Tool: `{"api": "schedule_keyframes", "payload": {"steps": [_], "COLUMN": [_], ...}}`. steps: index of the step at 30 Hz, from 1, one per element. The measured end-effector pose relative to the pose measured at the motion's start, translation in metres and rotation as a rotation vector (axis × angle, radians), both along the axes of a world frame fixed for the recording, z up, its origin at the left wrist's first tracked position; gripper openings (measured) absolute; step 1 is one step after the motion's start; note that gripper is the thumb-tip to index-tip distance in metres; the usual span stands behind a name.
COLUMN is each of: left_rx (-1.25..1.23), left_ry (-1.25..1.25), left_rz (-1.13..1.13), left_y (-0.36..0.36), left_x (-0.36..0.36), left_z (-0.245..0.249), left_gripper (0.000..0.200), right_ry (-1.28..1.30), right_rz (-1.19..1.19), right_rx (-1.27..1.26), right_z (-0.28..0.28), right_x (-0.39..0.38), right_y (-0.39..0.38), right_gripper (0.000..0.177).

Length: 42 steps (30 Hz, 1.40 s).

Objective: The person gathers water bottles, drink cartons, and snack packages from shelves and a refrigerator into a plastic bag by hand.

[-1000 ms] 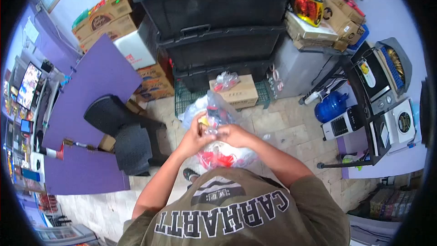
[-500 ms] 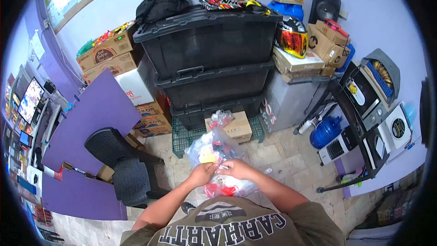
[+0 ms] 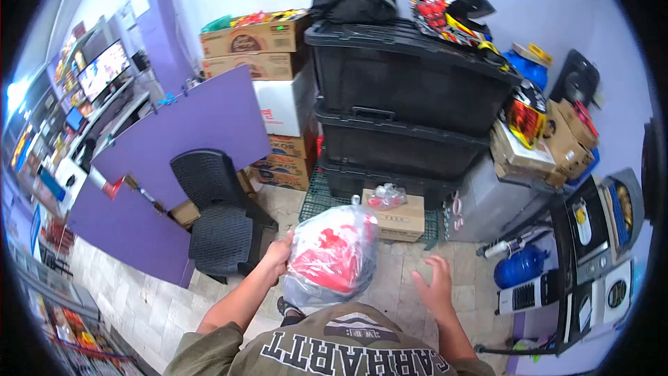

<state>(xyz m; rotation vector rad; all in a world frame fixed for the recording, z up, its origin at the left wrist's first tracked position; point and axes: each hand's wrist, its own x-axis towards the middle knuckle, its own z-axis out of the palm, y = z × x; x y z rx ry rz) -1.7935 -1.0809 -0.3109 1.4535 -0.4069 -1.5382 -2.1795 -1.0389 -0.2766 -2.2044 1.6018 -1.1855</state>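
Observation:
A bulging clear plastic bag point(image 3: 332, 254), filled with red and white items, hangs in front of my body above the tiled floor. My left hand point(image 3: 280, 252) grips its left side, with the fingertips partly hidden at the bag's edge. Apart from the bag, to its right, my right hand point(image 3: 437, 282) is open and holds nothing, its fingers spread. Beyond the bag is a cardboard box point(image 3: 395, 219), with a small clear bag of reddish items point(image 3: 387, 197) on top.
Stacked black storage bins point(image 3: 410, 90) stand ahead on a green crate point(image 3: 316, 198). At left are a black chair point(image 3: 221, 230) and a purple panel point(image 3: 188, 122). A blue water jug point(image 3: 522, 267) and a black rack point(image 3: 557, 306) stand at right.
Both hands were together at the bag's gathered top. Now my right hand has let go and moved right, while my left hand holds the bag's side. The view has turned left.

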Motion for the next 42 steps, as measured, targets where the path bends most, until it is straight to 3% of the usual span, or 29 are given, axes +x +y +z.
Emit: {"api": "schedule_keyframes", "payload": {"steps": [4, 10, 13, 17, 19, 21, 23, 25, 28, 30, 32, 35, 41, 42], "left_rx": [0.048, 0.008, -0.086, -0.087, -0.178, -0.169, -0.238, -0.245, -0.333, -0.344, -0.43, -0.355, -0.397, -0.413], "left_ry": [0.072, -0.012, -0.108, -0.152, -0.529, -0.946, -1.043, -1.092, -0.922, -0.889, -0.936, -0.861, -0.726, -0.62], "left_rz": [0.284, 0.469, 0.494, 0.434, 0.318, 0.179, 0.142, 0.093, 0.035, 0.003, -0.115, -0.163, 0.03, 0.078], "left_y": [0.038, 0.069, 0.082, 0.097, 0.098, 0.092, 0.082, 0.071, 0.059, 0.053, 0.043, 0.039, 0.035, 0.038], "left_x": [0.035, 0.075, 0.1, 0.147, 0.164, 0.18, 0.191, 0.211, 0.232, 0.244, 0.259, 0.273, 0.3, 0.296], "left_z": [0.009, 0.018, 0.026, 0.028, 0.035, 0.052, 0.085, 0.103, 0.112, 0.114, 0.111, 0.115, 0.108, 0.128], "left_gripper": [0.049, 0.047, 0.045, 0.045, 0.045, 0.043, 0.044, 0.045, 0.042, 0.039, 0.036, 0.034, 0.036, 0.032], "right_ry": [0.051, 0.208, 0.25, 0.107, 0.015, -0.055, -0.129, -0.148, -0.147, -0.01, 0.076, 0.206, 0.048, -0.035], "right_rz": [0.045, 0.42, 0.612, 0.815, 0.891, 1.021, 1.058, 0.974, 0.929, 1.067, 1.158, 1.233, 1.325, 1.366], "right_rx": [0.16, 0.207, 0.33, 0.394, 0.418, 0.113, 0.086, -0.107, -0.229, 0.366, 0.467, 0.673, 0.881, 0.855], "right_z": [-0.014, -0.01, 0.004, 0.029, 0.052, 0.079, 0.097, 0.103, 0.101, 0.098, 0.093, 0.093, 0.111, 0.115], "right_x": [-0.004, 0.057, 0.109, 0.19, 0.235, 0.283, 0.334, 0.386, 0.453, 0.483, 0.504, 0.522, 0.53, 0.529], "right_y": [-0.003, -0.027, -0.046, -0.067, -0.074, -0.082, -0.093, -0.109, -0.133, -0.146, -0.158, -0.17, -0.184, -0.187], "right_gripper": [0.031, 0.026, 0.028, 0.025, 0.024, 0.022, 0.022, 0.027, 0.036, 0.041, 0.042, 0.04, 0.023, 0.02]}}
